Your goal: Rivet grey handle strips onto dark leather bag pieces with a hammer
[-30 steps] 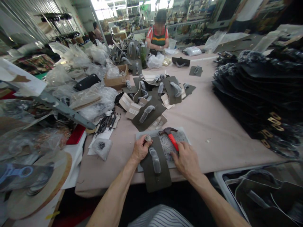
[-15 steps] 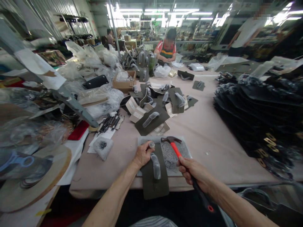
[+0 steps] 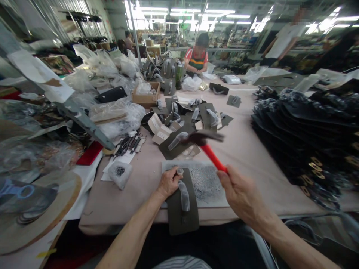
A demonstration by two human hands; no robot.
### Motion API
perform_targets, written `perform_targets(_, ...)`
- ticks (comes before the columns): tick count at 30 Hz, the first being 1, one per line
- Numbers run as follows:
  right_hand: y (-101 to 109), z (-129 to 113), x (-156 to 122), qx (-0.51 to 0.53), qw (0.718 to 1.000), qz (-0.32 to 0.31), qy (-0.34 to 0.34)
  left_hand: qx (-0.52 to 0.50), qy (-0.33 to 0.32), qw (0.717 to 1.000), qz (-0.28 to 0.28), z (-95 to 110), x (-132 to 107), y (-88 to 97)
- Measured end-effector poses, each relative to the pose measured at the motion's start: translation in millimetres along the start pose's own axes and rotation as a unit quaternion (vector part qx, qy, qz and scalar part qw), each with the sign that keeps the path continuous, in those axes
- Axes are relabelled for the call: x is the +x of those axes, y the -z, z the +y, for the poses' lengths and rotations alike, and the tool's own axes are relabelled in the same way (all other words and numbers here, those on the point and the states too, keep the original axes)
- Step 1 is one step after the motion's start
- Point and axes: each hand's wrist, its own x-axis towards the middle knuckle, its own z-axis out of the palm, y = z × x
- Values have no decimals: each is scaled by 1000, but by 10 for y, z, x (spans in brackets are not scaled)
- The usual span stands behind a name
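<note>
Striking step. Right hand grip clenched on hammer, raised above worktop. Left hand pinching punch upright on olive panel. Needs square blow.

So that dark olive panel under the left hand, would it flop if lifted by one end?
Probably fairly stiff: the olive panel juts past the table edge without sagging. Likely light, being thin and flat. The wrapped handle on it might shift its balance. The left hand pins it, holding a small metal cylinder; the right hand grips the hammer.
</note>
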Motion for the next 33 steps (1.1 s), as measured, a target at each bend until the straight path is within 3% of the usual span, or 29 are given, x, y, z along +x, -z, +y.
perform_targets(2, -30, -21, -33, 34, 996, 79, -5, 2, 3, 1000, -2, -3, 2, 0)
perform_targets(3, -71, -3, -60, 29, 997, 70, 0, 1, 5, 1000, -1, -1, 2, 1)
perform_targets(7, -237, 202, -155, -61, 986, -156, -2, -1, 9, 1000, -4, 8, -10, 7)
perform_targets(8, -255, 267, -162, -73, 980, -183, -18, -3, 6, 1000, -6, 7, -13, 8)
perform_targets(12, -321, 558, -157, -66, 979, -185, -63, -9, -8, 1000, -1, -1, -15, 7)
perform_targets(16, -546, 853, -194, -70, 972, -195, -109, -7, -4, 1000, 5, -5, -6, 0)
perform_targets(18, -670, 881, -214, -106, 980, -147, -83, -9, -1, 1000, 7, -4, -2, -1)
perform_targets(20, -755, 763, -222, -120, 991, -65, 9, -13, -4, 1000, 8, 8, -1, 5)
perform_targets(22, -801, 527, -218, -106, 983, -40, 143, -20, -12, 1000, 8, 34, -4, 15)
perform_targets(24, -836, 254, -208, -89, 953, -110, 267, -54, 1, 998, 14, 64, -7, 19)
perform_targets(26, -893, 30, -203, -106, 914, -189, 342, -108, 34, 993, 31, 77, 6, 6)
perform_targets(28, -971, -110, -208, -141, 897, -209, 364, -159, 74, 982, 66, 65, 51, -14)
perform_targets(30, -1039, -190, -212, -181, 896, -191, 357, -196, 106, 966, 130, 55, 135, 5)
perform_targets(33, -1054, -300, -182, -245, 900, -145, 329, -249, 138, 931, 230, 156, 288, 216)
